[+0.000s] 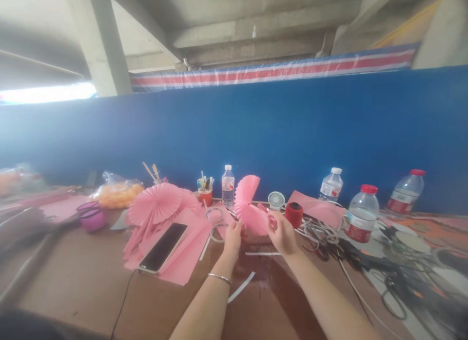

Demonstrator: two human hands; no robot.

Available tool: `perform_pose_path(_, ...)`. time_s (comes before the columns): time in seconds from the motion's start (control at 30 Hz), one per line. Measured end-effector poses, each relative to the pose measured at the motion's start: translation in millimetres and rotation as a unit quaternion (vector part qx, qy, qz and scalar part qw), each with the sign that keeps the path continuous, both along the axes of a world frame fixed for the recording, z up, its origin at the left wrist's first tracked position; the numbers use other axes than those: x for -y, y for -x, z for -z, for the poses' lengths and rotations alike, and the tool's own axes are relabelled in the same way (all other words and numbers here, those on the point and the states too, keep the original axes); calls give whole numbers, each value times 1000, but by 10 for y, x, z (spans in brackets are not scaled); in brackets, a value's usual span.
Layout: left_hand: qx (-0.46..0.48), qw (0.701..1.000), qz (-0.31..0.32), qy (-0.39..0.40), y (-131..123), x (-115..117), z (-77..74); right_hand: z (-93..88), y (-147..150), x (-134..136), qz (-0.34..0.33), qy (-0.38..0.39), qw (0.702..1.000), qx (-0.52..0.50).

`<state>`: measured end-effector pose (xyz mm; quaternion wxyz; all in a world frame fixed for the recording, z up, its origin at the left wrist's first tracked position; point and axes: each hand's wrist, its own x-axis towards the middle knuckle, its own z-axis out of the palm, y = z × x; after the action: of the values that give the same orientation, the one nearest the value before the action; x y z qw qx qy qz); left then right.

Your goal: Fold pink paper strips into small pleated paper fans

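Observation:
A pink pleated paper fan [249,210] is held up over the table, spread most of the way round with a gap at its right side. My left hand [233,236] pinches its lower left edge, fingers closed. At the right, my right hand [283,232] is closed on the fan's other end, with something reddish at the fingertips that I cannot make out. Finished-looking pink paper rosettes [157,203] lie to the left on pink sheets [186,262]. White paper strips [242,287] lie on the table near my wrists.
A phone [163,248] with a cable rests on the pink sheets. Behind stand a pen cup [205,193], a water bottle [228,186], a small fan [276,200] and a red cylinder [294,214]. Tangled cables [321,235] and large bottles [361,215] crowd the right.

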<state>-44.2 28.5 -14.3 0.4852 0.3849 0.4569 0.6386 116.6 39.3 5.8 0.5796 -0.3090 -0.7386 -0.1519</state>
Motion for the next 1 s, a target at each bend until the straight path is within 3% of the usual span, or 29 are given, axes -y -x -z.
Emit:
perform_pose_path(0.17,96,992,83,-6,-83,79,-110,31,20,198,-56,-5,994,97)
perform_pose_path(0.33,150,987,51,-12,-52,74,-88,155,72,307,-109,32,985,131)
perform_pose_path(0.57,173,984,-14,-36,15,-2,-111,264,186,348,-89,10,996,-13)
perform_pose_path(0.77,157,984,-66,-44,95,15,-175,167,301,467,-154,141,957,-202)
perform_pose_path(0.87,153,987,-48,-31,132,39,-191,161,314,483,-197,164,943,-211)
perform_pose_path(1.0,161,986,14,-41,141,70,-198,190,299,476,-199,161,952,-169)
